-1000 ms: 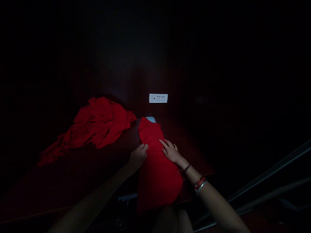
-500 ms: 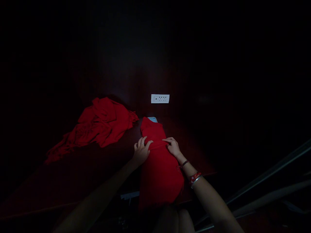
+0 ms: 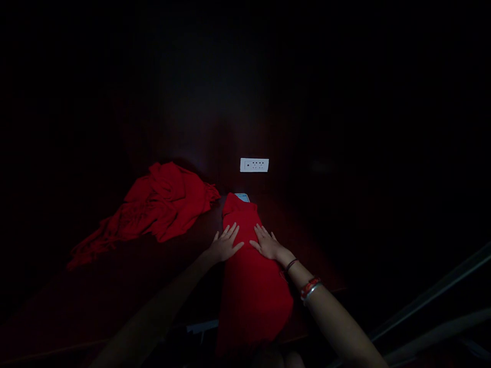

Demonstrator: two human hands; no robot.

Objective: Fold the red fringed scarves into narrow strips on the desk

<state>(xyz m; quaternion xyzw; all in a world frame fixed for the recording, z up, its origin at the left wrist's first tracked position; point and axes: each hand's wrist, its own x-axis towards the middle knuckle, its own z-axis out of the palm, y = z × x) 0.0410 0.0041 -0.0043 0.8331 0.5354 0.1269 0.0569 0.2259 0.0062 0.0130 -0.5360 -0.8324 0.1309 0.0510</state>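
A folded red scarf (image 3: 255,286) lies lengthwise on the dark desk, its near part hanging over the front edge. My left hand (image 3: 225,244) rests flat on its left side with fingers spread. On the opposite side my right hand (image 3: 267,243) also lies flat, palm down, fingers apart. The cloth between the two hands looks smooth. To the left a second red scarf with fringe (image 3: 169,202) sits in a crumpled heap, apart from my hands.
A white socket panel (image 3: 254,165) is on the dark wall behind. A pale flat object, perhaps a phone (image 3: 242,197), shows partly beyond the folded scarf's far end. Pale rails (image 3: 433,291) run along the lower right. Much of the surroundings is too dark to make out.
Both hands have gone from curled fingers on a crease in the folded scarf to lying flat and spread. That crease has flattened. The whole view has shifted slightly.
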